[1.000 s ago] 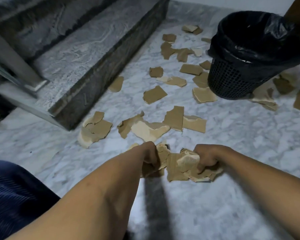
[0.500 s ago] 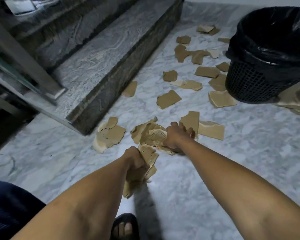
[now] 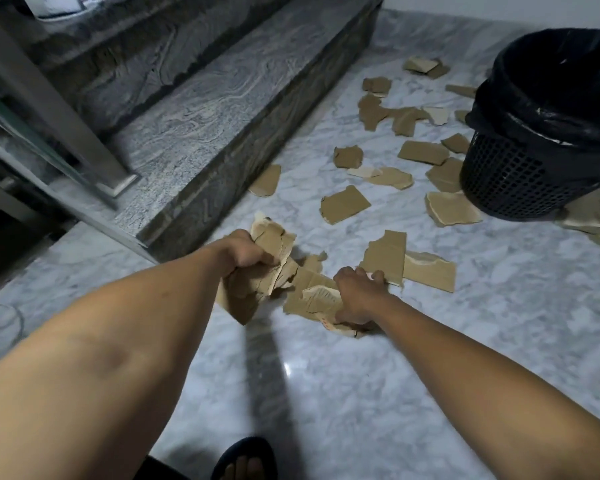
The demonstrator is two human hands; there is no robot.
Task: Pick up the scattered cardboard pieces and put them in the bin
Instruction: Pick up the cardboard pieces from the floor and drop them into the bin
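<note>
While the grey stone step (image 3: 201,133) lay at ten o'clock, the left hand (image 3: 245,252) clenched a crumpled wad of cardboard (image 3: 272,242) in its fingers (image 3: 262,258). Beside it, at three o'clock, the right hand (image 3: 357,296) gripped its own torn bundle (image 3: 312,299), fingers curled round it, down by the marble floor (image 3: 499,306). Loose cardboard pieces (image 3: 345,204) lay scattered toward one o'clock, reaching the black bin (image 3: 520,181) at two o'clock, some touching its base.
</note>
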